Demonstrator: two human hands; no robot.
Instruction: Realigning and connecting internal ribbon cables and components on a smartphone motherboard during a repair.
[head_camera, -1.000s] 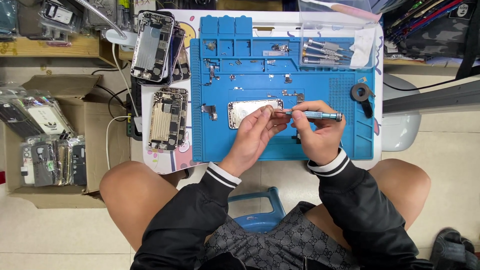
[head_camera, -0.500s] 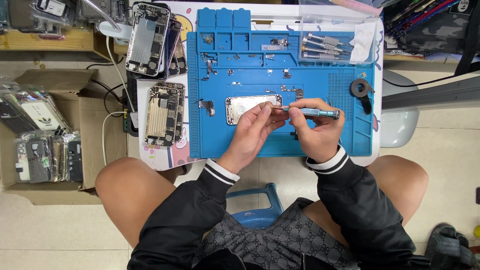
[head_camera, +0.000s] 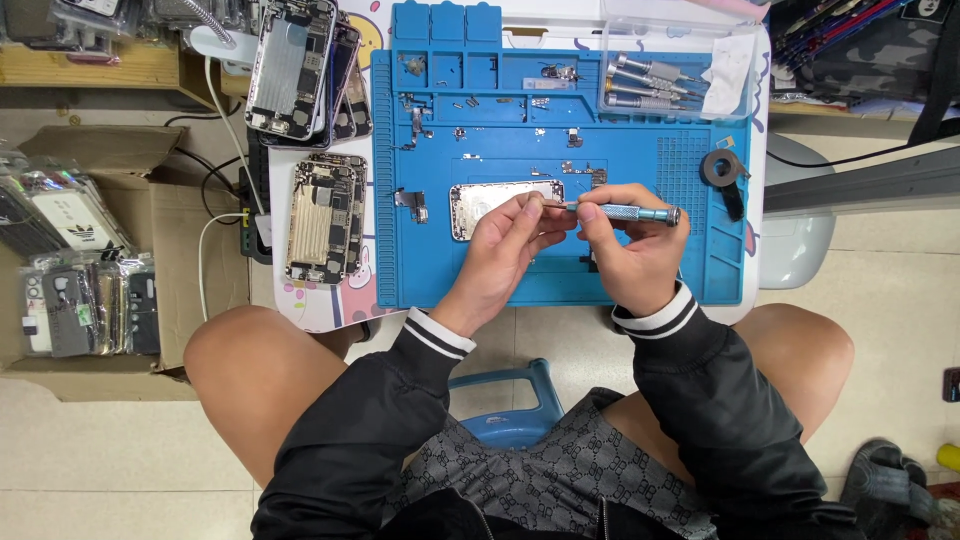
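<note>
A bare silver phone housing lies on a blue repair mat on a small table. My right hand grips a slim blue-grey screwdriver held level, its tip pointing left. My left hand pinches that tip between thumb and fingers, just above the housing's right end. Whether a bit or screw is in those fingers is too small to tell. Both sleeves are black with striped cuffs.
Opened phone bodies lie stacked left of the mat. Spare screwdrivers sit in a clear tray at the top. A tape roll rests at the mat's right edge. A cardboard box of phone cases stands on the floor at left.
The hands stay together at the screwdriver tip; the left fingers have shifted slightly on it. The housing has not moved.
</note>
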